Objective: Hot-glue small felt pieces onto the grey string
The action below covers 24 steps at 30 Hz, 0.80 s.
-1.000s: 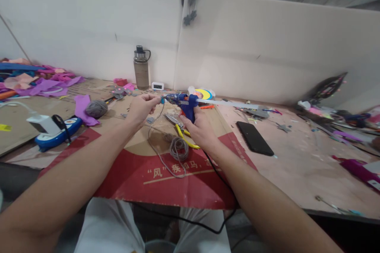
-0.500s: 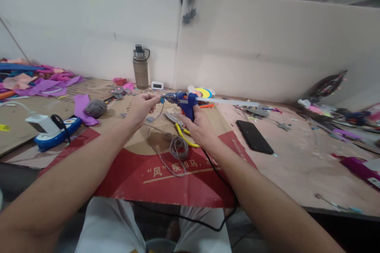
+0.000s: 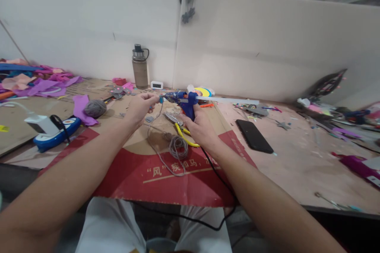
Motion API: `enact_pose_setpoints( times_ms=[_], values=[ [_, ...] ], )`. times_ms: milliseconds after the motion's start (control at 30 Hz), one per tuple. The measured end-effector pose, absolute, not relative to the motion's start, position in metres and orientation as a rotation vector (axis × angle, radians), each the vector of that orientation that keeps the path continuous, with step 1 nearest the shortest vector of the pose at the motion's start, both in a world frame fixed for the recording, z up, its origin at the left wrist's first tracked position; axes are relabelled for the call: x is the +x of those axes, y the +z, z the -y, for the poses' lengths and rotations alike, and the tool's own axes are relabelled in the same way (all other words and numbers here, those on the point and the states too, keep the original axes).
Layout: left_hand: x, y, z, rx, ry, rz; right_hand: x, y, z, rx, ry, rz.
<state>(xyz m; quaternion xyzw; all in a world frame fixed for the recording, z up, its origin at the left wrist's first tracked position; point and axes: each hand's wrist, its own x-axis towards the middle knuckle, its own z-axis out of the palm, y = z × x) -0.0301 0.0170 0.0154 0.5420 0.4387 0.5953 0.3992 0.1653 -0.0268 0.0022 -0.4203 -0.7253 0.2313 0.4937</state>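
My right hand (image 3: 200, 124) is wrapped round the handle of a blue hot glue gun (image 3: 187, 104), which points left with a long clear glue stick (image 3: 228, 100) out of its back. Just off the nozzle, my left hand (image 3: 141, 107) is closed, pinching a small blue piece (image 3: 161, 99) whose exact kind is too small to tell. A strand of grey yarn (image 3: 152, 144) hangs below that piece and runs to a loose coil (image 3: 178, 147) on the cardboard. Yellow-handled pliers (image 3: 181, 129) lie under the glue gun, partly hidden by my right hand.
A red and brown cardboard sheet (image 3: 166, 187) covers the table's front. Left are a ball of grey yarn (image 3: 95, 108), a blue power strip (image 3: 56, 136) and felt scraps (image 3: 47, 87). A bottle (image 3: 139, 69) stands behind; a black phone (image 3: 254, 136) lies right. The glue gun's cord (image 3: 218, 174) trails off the front edge.
Both hands hold nearly still, with the glue gun's nozzle still by the small blue piece. The whole view has shifted very slightly.
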Motion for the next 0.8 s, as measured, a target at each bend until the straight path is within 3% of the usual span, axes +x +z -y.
enact_pose_setpoints(
  times_ms=[433, 800],
  values=[
    [-0.037, 0.015, -0.024, 1.170, 1.526, -1.050, 0.186, 0.005, 0.008, -0.890, 1.163, 1.244],
    [-0.032, 0.016, -0.019, 1.204, 1.526, -1.059, 0.177, 0.004, 0.016, -0.839, 0.978, 1.443]
  ],
)
